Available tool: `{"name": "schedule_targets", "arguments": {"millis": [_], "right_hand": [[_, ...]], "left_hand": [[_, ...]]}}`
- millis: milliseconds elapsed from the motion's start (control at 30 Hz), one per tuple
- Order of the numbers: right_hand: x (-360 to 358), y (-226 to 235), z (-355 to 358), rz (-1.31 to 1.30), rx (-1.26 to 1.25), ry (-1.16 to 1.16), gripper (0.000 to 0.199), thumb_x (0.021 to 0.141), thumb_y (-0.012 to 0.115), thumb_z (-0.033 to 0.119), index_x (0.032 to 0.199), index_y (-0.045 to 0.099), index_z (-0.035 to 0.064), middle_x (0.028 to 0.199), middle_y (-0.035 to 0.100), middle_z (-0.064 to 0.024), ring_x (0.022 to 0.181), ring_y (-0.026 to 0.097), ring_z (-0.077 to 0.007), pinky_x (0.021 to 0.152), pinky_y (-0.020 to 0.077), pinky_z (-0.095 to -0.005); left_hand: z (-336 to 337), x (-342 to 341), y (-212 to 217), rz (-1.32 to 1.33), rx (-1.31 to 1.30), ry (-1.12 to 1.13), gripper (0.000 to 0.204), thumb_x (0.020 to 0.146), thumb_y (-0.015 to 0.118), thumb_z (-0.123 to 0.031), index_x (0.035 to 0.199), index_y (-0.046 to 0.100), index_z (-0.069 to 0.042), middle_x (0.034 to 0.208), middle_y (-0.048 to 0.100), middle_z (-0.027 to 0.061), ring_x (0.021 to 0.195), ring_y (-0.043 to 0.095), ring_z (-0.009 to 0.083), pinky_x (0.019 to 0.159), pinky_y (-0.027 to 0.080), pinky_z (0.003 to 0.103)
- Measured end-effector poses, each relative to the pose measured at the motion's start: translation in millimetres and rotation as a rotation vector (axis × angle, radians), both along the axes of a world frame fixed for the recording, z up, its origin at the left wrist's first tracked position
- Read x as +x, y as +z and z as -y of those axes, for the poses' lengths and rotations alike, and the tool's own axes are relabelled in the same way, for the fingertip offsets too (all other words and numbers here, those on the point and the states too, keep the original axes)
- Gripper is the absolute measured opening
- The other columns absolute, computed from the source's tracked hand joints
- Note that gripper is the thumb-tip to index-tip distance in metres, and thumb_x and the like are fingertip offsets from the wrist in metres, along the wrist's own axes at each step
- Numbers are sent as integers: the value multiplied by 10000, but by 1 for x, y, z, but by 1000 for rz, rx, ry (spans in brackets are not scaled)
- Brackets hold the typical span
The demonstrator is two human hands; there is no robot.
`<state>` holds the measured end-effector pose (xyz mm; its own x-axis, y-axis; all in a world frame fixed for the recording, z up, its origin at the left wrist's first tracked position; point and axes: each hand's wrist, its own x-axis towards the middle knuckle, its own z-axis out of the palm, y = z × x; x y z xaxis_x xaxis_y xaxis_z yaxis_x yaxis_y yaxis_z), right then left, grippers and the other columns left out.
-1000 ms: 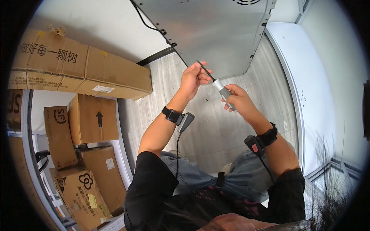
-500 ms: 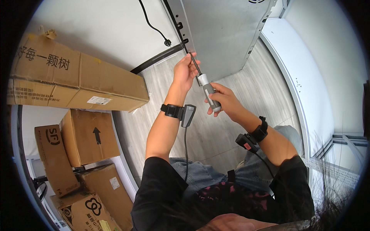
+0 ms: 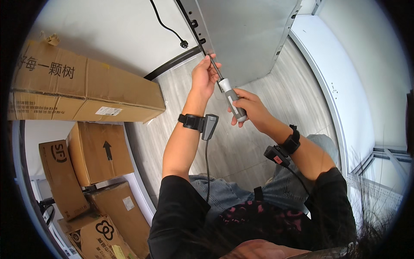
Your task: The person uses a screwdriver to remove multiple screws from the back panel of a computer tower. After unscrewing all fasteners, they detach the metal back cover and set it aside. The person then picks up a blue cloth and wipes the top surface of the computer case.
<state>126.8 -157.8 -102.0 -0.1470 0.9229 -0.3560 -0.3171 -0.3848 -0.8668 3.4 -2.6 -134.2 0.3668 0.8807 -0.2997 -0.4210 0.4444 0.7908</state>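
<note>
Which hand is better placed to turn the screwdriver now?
Probably the right hand: it grips the screwdriver by its handle, while the left hand only steadies the shaft near the grey panel.

1. Right hand point(image 3: 252, 108), at centre: closed around the grey handle of a screwdriver point(image 3: 230, 98).
2. Screwdriver shaft: runs toward 11 o'clock from the handle, its tip meeting the edge of a grey metal panel point(image 3: 246, 34) at 12 o'clock.
3. Left hand point(image 3: 205, 77), just at 10 o'clock of the right hand: fingertips pinch the shaft near its tip.
4. Both wrists carry black bands; a cable hangs from the left band's module.
5. Black power cord point(image 3: 166, 26) with plug: lies at 11 o'clock, against a white surface.
6. Long cardboard box point(image 3: 86, 90) at 9 o'clock; smaller cardboard boxes point(image 3: 92, 172) stacked at 8 o'clock.
7. Pale wood-pattern floor point(image 3: 241, 146) beneath the arms.
</note>
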Motion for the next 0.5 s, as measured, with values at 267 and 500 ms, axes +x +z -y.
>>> {"name": "schedule_targets", "arguments": {"millis": [267,500], "right_hand": [[2,1,-1,-3,-27,-1,417,844,427,128,1246,443,14,855,594,-114,566,620,-195,434,470,-271],[2,3,1,3,-17,-5,412,840,425,129,1233,449,5,849,596,-108,562,618,-191,430,465,-269]], "left_hand": [[-3,-2,-5,49,10,-27,251,966,444,-268,1039,568,-63,713,615,38,547,508,78,500,388,214],[-1,0,-5,50,18,-28,265,962,454,-300,1029,582,-78,713,619,32,543,494,84,506,387,223]]}}
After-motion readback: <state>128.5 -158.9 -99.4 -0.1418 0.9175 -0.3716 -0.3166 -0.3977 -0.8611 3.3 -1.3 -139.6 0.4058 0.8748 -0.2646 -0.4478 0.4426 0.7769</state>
